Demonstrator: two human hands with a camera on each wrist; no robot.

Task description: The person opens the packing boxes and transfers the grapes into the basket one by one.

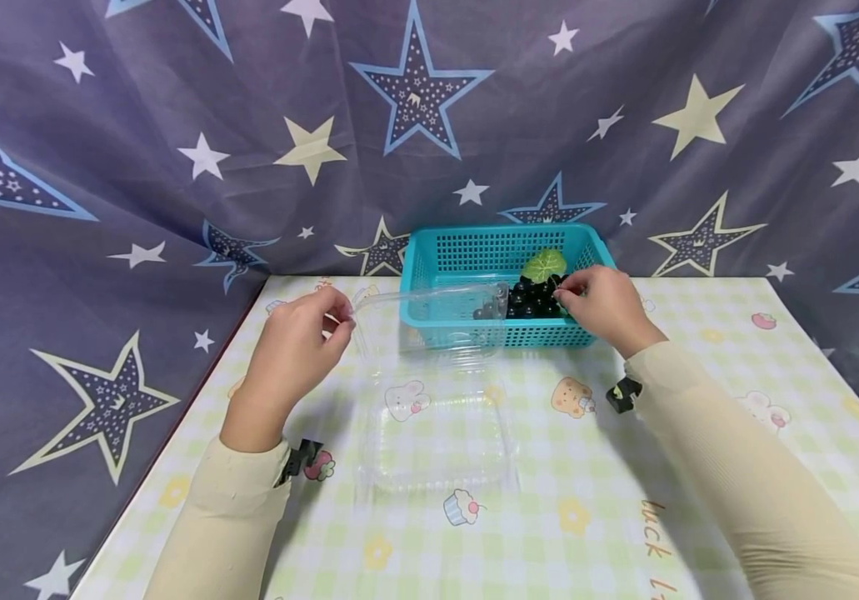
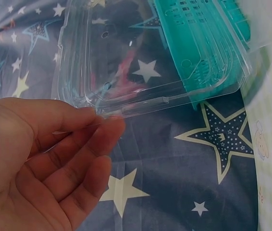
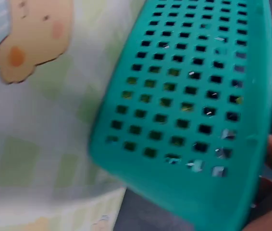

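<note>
My left hand (image 1: 290, 350) pinches the rim of a clear plastic clamshell box's raised lid (image 2: 126, 103) between thumb and fingertip. The box's base (image 1: 436, 482) lies on the table with its hollow upward. Behind it stands a turquoise perforated basket (image 1: 425, 258), holding a bunch of dark grapes (image 1: 528, 302) with a green leaf (image 1: 545, 265). Over the basket's front right part, my right hand (image 1: 609, 304) pinches at the top of the grapes, near the stem. In the right wrist view the basket's wall (image 3: 174, 115) hides the grapes and most of the fingers.
A pale green checked cloth (image 1: 519, 533) with cartoon prints covers the table. A dark star-patterned curtain (image 1: 249, 100) hangs close behind the basket and along the table's left edge. The raised lid overlaps the basket's front left in the head view.
</note>
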